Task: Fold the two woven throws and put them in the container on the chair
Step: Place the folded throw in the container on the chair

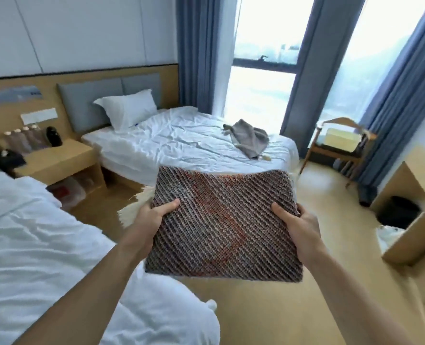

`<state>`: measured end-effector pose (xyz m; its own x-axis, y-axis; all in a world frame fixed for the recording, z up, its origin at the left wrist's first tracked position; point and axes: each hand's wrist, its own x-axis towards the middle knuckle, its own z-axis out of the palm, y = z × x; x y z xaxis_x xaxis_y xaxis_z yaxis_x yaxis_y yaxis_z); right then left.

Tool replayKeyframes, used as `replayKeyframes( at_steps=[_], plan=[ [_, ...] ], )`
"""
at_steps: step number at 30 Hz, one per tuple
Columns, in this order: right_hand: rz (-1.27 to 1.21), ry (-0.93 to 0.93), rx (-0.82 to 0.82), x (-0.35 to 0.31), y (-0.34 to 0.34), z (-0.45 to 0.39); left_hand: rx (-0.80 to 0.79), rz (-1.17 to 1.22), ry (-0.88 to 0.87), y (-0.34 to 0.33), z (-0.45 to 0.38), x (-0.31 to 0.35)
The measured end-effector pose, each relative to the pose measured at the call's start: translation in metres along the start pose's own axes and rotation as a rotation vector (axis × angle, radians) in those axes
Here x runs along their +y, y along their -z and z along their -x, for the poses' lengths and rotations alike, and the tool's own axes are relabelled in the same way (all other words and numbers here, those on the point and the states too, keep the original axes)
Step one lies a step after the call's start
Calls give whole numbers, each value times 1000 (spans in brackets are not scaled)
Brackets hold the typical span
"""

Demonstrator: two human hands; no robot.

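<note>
Between the two white beds, both hands, left hand [154, 215] and right hand [297, 224], grip the folded brown-and-orange woven throw [221, 225], best carried level to the pale container [341, 138] on the far-right wooden chair [313, 145].

place: hotel-style bedroom | evidence: two white-sheeted beds [181, 140], nightstand [57, 158] between them, curtained windows [263, 70] far right

Bare wood floor [276, 307] lay open between the far bed [181, 145] and the desk [410, 235], leading to the chair [336, 145]; the near bed [32, 245] crowded the left.
</note>
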<state>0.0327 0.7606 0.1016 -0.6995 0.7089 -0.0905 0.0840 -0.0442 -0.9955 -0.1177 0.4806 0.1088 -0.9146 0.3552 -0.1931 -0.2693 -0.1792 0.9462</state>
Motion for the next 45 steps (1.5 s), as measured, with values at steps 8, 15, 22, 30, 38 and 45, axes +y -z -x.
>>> replayKeyframes(
  at_steps=[8,15,22,30,38,45],
  plan=[
    [-66,137,247,-50,196,-117,-280,-84,-42,-264,-100,12],
    [-21,185,424,-82,344,-235,-471,-121,-13,-470,-193,6],
    [-17,175,569,-81,432,-366,-603,-138,8,-618,-315,-16],
    [48,201,669,-108,474,-576,-646,-87,8,-757,-501,-21],
    [27,176,702,-110,506,-775,-677,-100,98,-879,-688,-44],
    [-13,84,679,-75,555,-961,-654,-113,151,-985,-831,-96]
  ],
)
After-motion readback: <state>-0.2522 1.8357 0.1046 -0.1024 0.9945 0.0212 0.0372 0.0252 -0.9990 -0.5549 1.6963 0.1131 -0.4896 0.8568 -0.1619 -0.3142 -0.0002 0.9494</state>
